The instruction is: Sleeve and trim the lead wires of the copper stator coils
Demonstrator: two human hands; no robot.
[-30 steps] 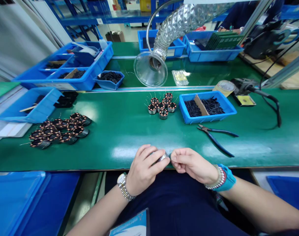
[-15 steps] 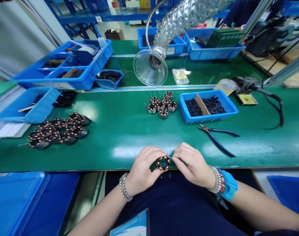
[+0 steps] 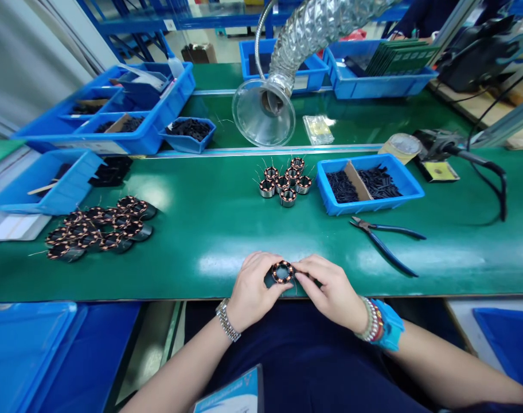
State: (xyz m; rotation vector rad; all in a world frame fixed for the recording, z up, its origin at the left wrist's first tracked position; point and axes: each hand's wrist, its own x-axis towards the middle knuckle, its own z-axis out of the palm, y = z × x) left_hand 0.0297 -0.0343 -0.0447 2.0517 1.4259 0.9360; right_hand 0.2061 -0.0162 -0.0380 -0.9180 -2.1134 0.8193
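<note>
Over the front edge of the table, my left hand [image 3: 257,287] is closed around a small ring-shaped motor stator [image 3: 283,272] with copper windings. Its open face is turned up toward me, and thin wire ends hang below it. Against the stator's right side, the thumb and forefinger of my right hand [image 3: 330,289] are pinched together on one of its thin wires, mostly hidden by the fingertips. Further back stands a small group of similar stators [image 3: 288,198], wires sticking up. A larger cluster of wound stators [image 3: 110,226] sits at the left.
Side cutters [image 3: 386,244] lie with handles spread at the right. Behind them is a blue divided bin [image 3: 369,206] of short black tubes. A clear extraction funnel [image 3: 264,115] hangs over the table. More blue bins [image 3: 147,137] stand at the back left.
My right hand has moved left, up against the stator, closing the gap where the wire showed. The stator has shifted slightly up and left. The view has also shifted a little.
</note>
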